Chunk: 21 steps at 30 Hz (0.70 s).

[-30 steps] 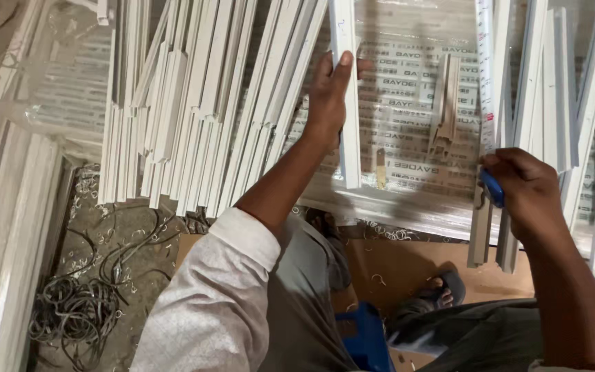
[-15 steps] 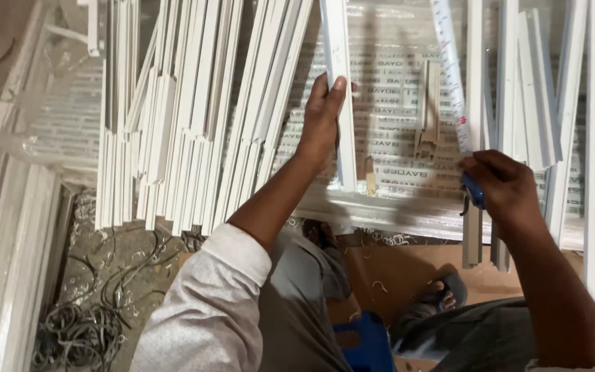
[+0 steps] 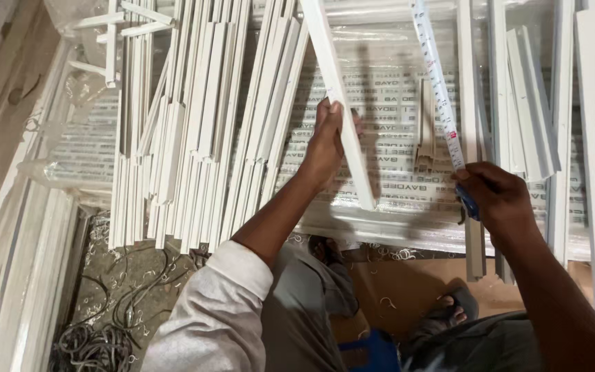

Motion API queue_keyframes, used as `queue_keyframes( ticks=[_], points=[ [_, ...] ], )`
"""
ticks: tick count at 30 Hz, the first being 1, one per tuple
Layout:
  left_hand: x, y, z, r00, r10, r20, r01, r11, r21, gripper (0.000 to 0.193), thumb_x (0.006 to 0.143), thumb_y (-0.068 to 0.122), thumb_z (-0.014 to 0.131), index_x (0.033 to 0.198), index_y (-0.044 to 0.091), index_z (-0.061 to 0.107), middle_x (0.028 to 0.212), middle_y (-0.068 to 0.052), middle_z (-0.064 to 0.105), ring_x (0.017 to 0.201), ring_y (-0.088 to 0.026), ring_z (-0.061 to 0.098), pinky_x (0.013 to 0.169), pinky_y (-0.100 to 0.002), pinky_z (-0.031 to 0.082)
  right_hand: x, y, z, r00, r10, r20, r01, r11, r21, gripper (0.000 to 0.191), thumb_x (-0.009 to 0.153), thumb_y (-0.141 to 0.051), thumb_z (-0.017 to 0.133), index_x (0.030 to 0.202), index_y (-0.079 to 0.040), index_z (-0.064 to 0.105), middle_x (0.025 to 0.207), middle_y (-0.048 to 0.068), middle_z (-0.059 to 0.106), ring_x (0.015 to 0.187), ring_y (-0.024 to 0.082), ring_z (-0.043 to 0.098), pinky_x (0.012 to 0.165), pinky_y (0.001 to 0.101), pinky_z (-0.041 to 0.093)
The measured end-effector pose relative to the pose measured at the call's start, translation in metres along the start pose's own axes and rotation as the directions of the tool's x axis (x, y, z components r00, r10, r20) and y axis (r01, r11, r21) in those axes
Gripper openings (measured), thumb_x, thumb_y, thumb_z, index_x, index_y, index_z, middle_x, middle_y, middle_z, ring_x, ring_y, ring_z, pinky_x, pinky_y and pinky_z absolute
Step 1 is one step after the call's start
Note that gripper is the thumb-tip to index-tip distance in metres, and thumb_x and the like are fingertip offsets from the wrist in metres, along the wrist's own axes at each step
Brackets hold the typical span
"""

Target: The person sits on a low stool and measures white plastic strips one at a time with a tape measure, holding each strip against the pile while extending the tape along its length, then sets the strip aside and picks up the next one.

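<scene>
Left hand [image 3: 325, 148] closed around a white plastic strip [image 3: 339, 103], strip slanting up and away over a clear-wrapped bundle [image 3: 394, 138]. Right hand [image 3: 497, 200] pinching a white measuring tape [image 3: 439, 89], blade drawn out upward, blue case [image 3: 468, 204] partly hidden under the fingers. More white strips [image 3: 194, 138] stacked side by side at left, others at right [image 3: 538, 117]. Grey cable scraps [image 3: 105, 337] on the floor at lower left. Sandalled foot [image 3: 449, 313] on brown board [image 3: 394, 289] below.
</scene>
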State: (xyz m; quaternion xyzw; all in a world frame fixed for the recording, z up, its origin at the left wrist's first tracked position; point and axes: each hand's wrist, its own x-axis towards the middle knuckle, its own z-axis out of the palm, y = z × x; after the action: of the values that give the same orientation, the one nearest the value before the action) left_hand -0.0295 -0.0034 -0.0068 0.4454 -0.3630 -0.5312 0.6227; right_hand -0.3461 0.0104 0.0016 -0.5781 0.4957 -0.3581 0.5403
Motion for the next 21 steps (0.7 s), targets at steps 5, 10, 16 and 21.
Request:
queue_keyframes(
  ticks=[5, 10, 16, 21],
  points=[
    [-0.0029, 0.0015, 0.0034, 0.999, 0.039, -0.011, -0.038, 0.991, 0.125, 0.05, 0.11, 0.051, 0.043, 0.138, 0.009, 0.042, 0.106, -0.007, 0.052, 0.093, -0.019, 0.052, 0.087, -0.042, 0.054, 0.0018, 0.0015, 0.0019, 1.0, 0.001, -0.009, -0.001, 1.0, -0.002, 0.022, 0.1, -0.017, 0.065, 0.112, -0.001, 0.072, 0.089, 0.007, 0.069, 0.074, 0.011, 0.056, 0.064, 0.0274, 0.045],
    [-0.0055, 0.0025, 0.0029, 0.993, 0.1, 0.064, -0.116, 0.934, 0.337, 0.062, 0.106, 0.056, 0.043, 0.151, 0.014, 0.05, 0.139, 0.002, 0.052, 0.133, -0.013, 0.043, 0.11, -0.037, 0.036, 0.0003, 0.0002, 0.0045, 0.999, 0.032, -0.014, -0.032, 0.999, -0.008, 0.023, 0.1, -0.019, 0.067, 0.113, -0.001, 0.073, 0.081, 0.005, 0.062, 0.068, 0.011, 0.049, 0.058, 0.0281, 0.04],
    [-0.0038, 0.0001, 0.0079, 0.994, -0.056, -0.093, 0.076, 0.972, 0.221, 0.041, 0.091, 0.035, 0.077, 0.126, 0.015, 0.07, 0.102, -0.009, 0.07, 0.094, -0.019, 0.072, 0.084, -0.035, 0.066, -0.0003, -0.0036, 0.0049, 0.999, 0.039, -0.017, -0.04, 0.998, -0.048, 0.022, 0.099, -0.017, 0.065, 0.112, -0.002, 0.073, 0.078, 0.004, 0.062, 0.064, 0.01, 0.048, 0.055, 0.0277, 0.039],
    [-0.0081, 0.0067, 0.0055, 0.997, 0.008, -0.076, 0.01, 0.974, 0.228, 0.031, 0.085, 0.024, 0.084, 0.109, 0.007, 0.073, 0.095, -0.004, 0.078, 0.086, -0.011, 0.074, 0.077, -0.029, 0.064, -0.0006, -0.0056, 0.0053, 0.999, 0.043, -0.025, -0.046, 0.991, -0.129, 0.021, 0.1, -0.019, 0.066, 0.111, -0.003, 0.073, 0.078, 0.005, 0.061, 0.064, 0.01, 0.049, 0.056, 0.0288, 0.039]
  ],
)
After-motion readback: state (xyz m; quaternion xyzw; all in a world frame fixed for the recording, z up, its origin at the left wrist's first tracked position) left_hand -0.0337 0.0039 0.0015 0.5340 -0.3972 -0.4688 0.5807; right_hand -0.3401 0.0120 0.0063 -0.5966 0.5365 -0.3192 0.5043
